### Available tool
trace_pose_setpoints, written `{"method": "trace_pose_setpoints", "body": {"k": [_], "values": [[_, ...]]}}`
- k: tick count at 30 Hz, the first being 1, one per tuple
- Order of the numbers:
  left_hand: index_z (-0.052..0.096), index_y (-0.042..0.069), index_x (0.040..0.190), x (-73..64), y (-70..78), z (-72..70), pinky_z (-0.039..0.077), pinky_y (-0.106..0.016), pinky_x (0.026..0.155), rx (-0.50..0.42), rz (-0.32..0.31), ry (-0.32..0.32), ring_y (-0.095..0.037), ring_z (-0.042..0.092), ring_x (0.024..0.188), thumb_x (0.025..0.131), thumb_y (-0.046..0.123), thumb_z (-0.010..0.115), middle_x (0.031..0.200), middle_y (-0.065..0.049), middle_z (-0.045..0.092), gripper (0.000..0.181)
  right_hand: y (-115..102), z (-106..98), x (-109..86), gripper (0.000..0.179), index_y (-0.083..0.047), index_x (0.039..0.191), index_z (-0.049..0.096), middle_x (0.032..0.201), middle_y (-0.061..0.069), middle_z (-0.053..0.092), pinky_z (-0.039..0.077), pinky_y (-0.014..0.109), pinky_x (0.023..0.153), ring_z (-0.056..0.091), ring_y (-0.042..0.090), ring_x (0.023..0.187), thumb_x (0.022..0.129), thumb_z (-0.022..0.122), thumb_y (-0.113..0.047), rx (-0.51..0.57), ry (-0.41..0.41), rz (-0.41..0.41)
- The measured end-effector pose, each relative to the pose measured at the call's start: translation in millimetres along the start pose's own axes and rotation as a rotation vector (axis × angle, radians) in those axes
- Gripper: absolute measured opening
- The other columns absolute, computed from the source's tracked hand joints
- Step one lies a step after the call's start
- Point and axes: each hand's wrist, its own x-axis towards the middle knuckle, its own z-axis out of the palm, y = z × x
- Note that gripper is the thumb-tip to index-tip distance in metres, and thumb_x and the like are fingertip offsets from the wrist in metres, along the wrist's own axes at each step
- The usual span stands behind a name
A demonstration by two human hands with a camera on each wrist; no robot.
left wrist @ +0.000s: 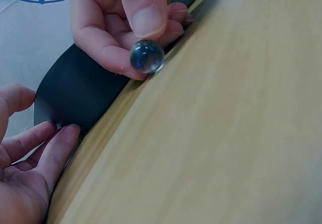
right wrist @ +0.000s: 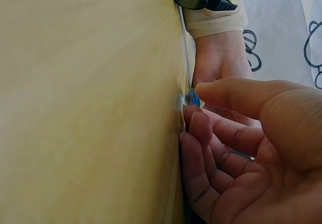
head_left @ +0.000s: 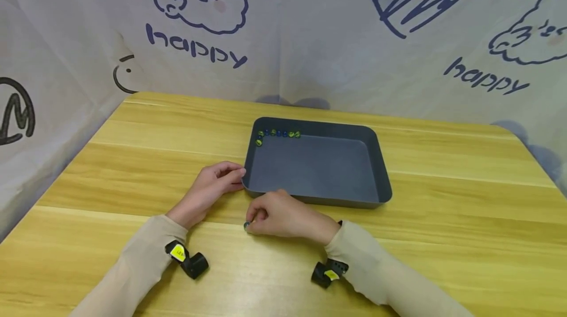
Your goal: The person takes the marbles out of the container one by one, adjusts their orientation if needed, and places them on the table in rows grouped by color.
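My right hand (head_left: 279, 213) pinches a clear glass marble (left wrist: 147, 56) with a blue swirl between thumb and fingertip. The marble is low over the wooden table, just in front of a dark grey rectangular tray (head_left: 314, 159). My left hand (head_left: 210, 186) lies beside the tray's near left corner, its fingertips resting against the outside of the wall. Inside the tray, several yellow-green and blue marbles (head_left: 279, 133) line the far wall from the left corner. A yellow-green marble (head_left: 259, 143) sits by the left wall at the same corner.
The tray stands on a light wooden table (head_left: 443, 218). Behind the table hangs a white cloth (head_left: 310, 61) with blue drawings and writing. Each wrist wears a black camera on a strap, the left one (head_left: 195, 264) and the right one (head_left: 322, 275), over beige sleeves.
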Motion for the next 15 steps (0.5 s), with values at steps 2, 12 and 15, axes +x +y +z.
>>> {"method": "trace_pose_setpoints", "body": {"k": [2,12,15], "values": [[0.054,-0.006,0.115,-0.1,0.2,-0.2,0.049,-0.029,0.084,0.003,0.003,-0.001,-0.024,0.058,0.097,0.09,0.027,0.057,0.115,-0.019,0.053,0.042,0.1,-0.1,0.1,0.003,-0.012,0.08,0.067,0.059,-0.01,0.055,0.042,0.016,0.053,0.049,0.002,0.052,0.08,0.069,-0.015,0.0,-0.001,0.002],[0.053,-0.006,0.116,-0.3,-1.7,-0.6,0.049,-0.029,0.085,0.007,0.002,-0.006,-0.023,0.058,0.098,0.09,0.029,0.057,0.116,-0.019,0.052,0.044,2.2,0.5,0.4,0.004,-0.013,0.082,0.067,0.062,-0.01,0.056,0.043,0.016,0.054,0.05,0.003,0.055,0.08,0.069,-0.015,0.005,-0.015,0.008],[0.053,-0.006,0.116,0.1,-2.2,-0.5,0.049,-0.029,0.085,0.006,0.008,-0.004,-0.023,0.058,0.098,0.09,0.029,0.057,0.115,-0.019,0.053,0.044,2.3,0.6,0.3,0.004,-0.013,0.082,0.067,0.062,-0.01,0.056,0.043,0.016,0.054,0.05,0.002,0.055,0.079,0.069,-0.014,0.003,-0.012,0.005]]}}
